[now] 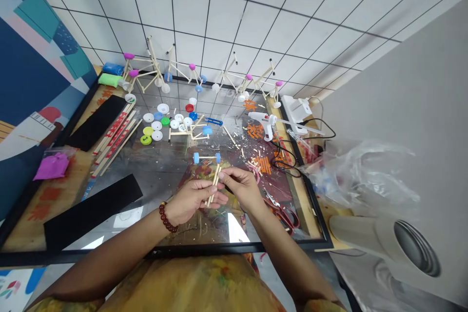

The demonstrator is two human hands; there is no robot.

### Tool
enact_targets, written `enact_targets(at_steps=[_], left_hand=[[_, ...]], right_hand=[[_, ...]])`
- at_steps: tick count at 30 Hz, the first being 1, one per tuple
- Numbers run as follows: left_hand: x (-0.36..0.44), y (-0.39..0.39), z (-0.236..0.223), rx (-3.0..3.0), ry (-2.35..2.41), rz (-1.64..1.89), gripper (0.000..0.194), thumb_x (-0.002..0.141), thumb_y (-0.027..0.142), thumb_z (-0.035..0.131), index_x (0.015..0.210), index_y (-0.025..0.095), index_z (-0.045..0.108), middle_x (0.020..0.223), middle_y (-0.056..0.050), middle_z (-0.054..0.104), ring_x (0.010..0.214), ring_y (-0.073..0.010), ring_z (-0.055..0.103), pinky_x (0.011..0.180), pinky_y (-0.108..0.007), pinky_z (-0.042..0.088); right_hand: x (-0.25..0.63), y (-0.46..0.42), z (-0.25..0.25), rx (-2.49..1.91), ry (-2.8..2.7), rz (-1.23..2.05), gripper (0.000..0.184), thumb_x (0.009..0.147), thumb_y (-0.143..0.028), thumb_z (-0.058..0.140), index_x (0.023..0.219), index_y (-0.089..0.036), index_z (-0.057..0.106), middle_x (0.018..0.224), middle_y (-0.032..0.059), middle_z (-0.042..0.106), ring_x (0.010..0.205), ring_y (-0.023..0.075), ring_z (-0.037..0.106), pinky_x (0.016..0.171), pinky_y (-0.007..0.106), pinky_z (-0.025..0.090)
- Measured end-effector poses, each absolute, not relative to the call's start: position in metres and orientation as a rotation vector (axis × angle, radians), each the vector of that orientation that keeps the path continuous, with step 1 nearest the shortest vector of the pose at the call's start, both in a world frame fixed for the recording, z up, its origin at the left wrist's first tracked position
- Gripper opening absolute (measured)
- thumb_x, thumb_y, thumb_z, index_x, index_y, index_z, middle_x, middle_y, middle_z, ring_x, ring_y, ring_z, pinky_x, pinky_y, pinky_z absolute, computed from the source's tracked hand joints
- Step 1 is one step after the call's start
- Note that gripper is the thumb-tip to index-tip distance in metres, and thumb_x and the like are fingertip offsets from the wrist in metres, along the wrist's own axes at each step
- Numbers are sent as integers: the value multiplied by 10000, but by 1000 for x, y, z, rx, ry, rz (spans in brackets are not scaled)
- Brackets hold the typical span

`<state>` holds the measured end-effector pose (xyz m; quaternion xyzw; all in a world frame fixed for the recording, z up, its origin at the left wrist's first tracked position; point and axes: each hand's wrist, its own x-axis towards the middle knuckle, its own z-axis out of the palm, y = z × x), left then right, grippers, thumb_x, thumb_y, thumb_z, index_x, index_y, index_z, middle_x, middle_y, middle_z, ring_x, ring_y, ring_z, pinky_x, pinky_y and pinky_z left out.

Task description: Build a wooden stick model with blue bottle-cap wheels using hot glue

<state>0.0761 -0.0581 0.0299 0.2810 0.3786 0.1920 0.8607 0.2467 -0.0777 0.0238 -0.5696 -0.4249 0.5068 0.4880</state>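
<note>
Between the fingers of my left hand (192, 198) are a few short wooden sticks (215, 178), held upright and slanting slightly. The thumb and fingertips of my right hand (244, 188) close on the same sticks from the right, near their upper part. Just beyond the stick tips lies a small stick with a blue cap (196, 158) at each end. Farther off, a partly built stick frame (188, 131) rests beside several loose bottle caps (165, 121), white, yellow, green, red and blue.
Stick models with pink parts (192, 67) stand along the tiled wall. At right are a white glue gun (263, 122) with its cord, red-handled scissors (283, 217) and wood scraps. Long stick bundles (117, 136) and black strips (93, 212) lie at left.
</note>
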Motion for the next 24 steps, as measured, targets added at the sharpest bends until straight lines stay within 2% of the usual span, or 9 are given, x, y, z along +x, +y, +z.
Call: enact_targets(at_steps=[5,9,13,16,18,21,24], left_hand=[[76,-59,30,614,786,384,535,671,503,844,1006,105,719,883,-148,774,740,-206,741,718,-307,571],[76,-57,30,616,768,380,485,713,476,823,1007,105,713,879,-147,769,722,-199,734,703,-312,571],[77,-57,29,618,777,374,470,696,475,832,952,101,710,820,-131,759,695,-194,722,697,-322,568],[77,-58,28,638,783,366,477,679,504,831,903,103,705,770,-112,743,668,-191,709,691,-326,561],[74,-58,28,662,802,370,486,700,524,805,930,108,703,807,-118,744,683,-191,703,694,-326,552],[67,-50,26,805,912,547,434,789,535,711,953,133,695,779,-73,714,620,-137,628,627,-268,493],[57,-34,24,1046,1131,877,304,844,472,658,886,172,684,643,19,577,561,-91,476,565,-218,389]], right_hand=[[248,-77,24,-1410,-1058,1230,216,778,-432,761,825,-222,773,816,21,739,698,151,631,661,277,505],[248,-76,26,-1421,-1080,1205,212,785,-433,751,816,-223,769,819,24,738,728,161,630,687,287,503],[246,-76,26,-1412,-1083,1205,239,780,-452,750,820,-217,759,817,24,731,750,168,630,727,304,504],[246,-74,28,-1382,-1080,1272,265,763,-473,760,802,-211,746,798,17,718,733,163,623,731,308,498],[251,-66,32,-1367,-1048,1279,280,747,-486,769,768,-209,728,746,5,695,689,149,604,698,296,490],[261,-38,40,-1345,-966,1176,319,740,-516,759,725,-209,676,647,-21,630,604,122,552,629,268,467],[265,1,43,-1359,-1031,1181,383,694,-557,774,697,-199,639,630,-15,619,580,118,544,605,266,461]])
